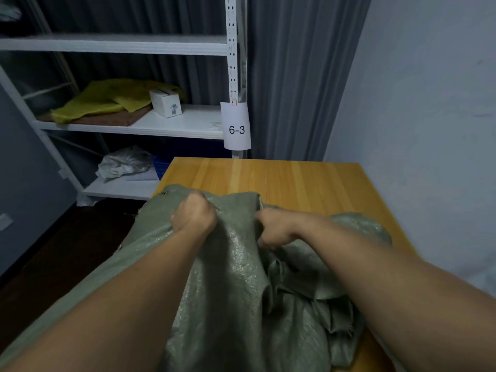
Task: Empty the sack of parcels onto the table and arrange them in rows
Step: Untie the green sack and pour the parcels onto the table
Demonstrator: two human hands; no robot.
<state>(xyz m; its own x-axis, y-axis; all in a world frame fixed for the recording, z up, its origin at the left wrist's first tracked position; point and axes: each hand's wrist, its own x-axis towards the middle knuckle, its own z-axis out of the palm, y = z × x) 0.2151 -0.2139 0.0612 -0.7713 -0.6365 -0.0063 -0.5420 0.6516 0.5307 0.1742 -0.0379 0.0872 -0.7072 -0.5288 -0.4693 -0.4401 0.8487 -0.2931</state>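
One grey-green woven sack (236, 291), bunched on the near part of the wooden table (295, 181), partly hanging off its left edge. No parcels visible. Two bare hands, both on the sack's top edge. Left hand (194, 214) fisted tight around a fold of fabric. Right hand (273, 228) fingers curled into the cloth, likely pinching it, blurred. Behind: one white shelving rack (120, 45), one "6-3" paper label (236, 126), one small white box (166, 102), yellow bags (104, 99).

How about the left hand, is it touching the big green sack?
Touching. The head view shows the left hand with its fingers curled round a bunched fold of the sack, with no gap between them.
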